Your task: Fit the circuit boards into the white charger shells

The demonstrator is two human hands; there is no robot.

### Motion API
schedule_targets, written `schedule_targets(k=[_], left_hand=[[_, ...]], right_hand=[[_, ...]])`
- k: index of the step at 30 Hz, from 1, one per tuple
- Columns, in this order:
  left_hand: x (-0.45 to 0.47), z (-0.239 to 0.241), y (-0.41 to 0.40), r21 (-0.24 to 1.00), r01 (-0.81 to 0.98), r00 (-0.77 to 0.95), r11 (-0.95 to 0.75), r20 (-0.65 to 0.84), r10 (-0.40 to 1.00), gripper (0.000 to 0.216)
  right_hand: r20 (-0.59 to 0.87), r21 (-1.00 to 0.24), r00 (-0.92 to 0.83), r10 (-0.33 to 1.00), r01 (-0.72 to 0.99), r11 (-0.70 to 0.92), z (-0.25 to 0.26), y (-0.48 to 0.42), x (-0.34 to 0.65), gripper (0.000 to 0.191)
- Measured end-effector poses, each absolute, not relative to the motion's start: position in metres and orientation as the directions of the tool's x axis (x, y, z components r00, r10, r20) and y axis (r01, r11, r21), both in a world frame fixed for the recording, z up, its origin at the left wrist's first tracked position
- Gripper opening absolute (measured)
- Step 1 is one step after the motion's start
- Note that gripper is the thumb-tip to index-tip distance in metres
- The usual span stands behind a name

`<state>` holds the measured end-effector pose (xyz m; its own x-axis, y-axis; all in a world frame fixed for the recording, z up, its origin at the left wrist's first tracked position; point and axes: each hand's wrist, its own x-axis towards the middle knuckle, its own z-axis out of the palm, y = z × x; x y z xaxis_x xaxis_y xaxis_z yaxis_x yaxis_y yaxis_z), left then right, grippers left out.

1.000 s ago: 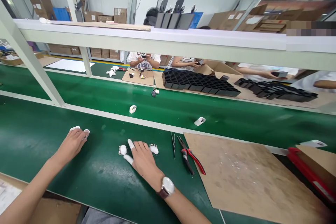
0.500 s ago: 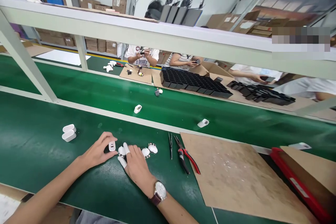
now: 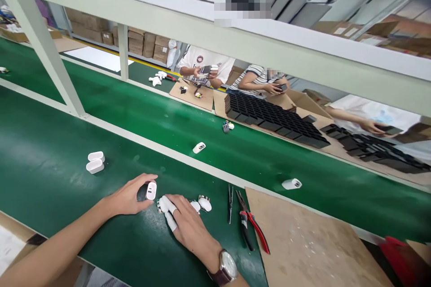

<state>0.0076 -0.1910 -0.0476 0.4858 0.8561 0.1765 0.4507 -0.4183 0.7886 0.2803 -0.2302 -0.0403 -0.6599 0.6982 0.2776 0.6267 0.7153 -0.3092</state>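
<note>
My left hand [image 3: 129, 196] is closed round a small white charger housing [image 3: 151, 190], held just above the green belt [image 3: 50, 143]. Right beside it, my right hand [image 3: 185, 224], with white finger cots on thumb and forefinger, pinches a small white part [image 3: 160, 206] on the belt. Two more small white plug parts [image 3: 202, 204] lie just past the right hand. A pair of white housings [image 3: 95, 163] rests on the belt to the left.
Tweezers [image 3: 230, 196] and red-handled pliers [image 3: 251, 225] lie beside a brown board [image 3: 310, 242]. On the far belt sit white chargers [image 3: 199, 147] [image 3: 291, 184]. Across it, other people handle parts by black trays [image 3: 272, 119]. A white frame post [image 3: 43, 45] stands left.
My left hand left the pair of housings at the left, came right with one white housing and now holds it beside the right hand. The view shifted downward and left.
</note>
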Motion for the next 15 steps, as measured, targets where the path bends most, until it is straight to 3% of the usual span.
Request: schedule_targets(k=[5,15], left_hand=[[0.013,-0.051,-0.196,0.806,0.441,0.475,-0.395,0.164,0.865,0.071],[0.017,-0.053,-0.203,0.784,0.411,0.548,-0.465,0.195,0.814,0.082]], right_hand=[[0.469,-0.444,-0.465,0.751,0.611,0.655,-0.023,-0.226,0.271,0.045],[0.412,-0.219,-0.610,0.677,0.655,0.723,-0.006,-0.228,0.257,0.038]])
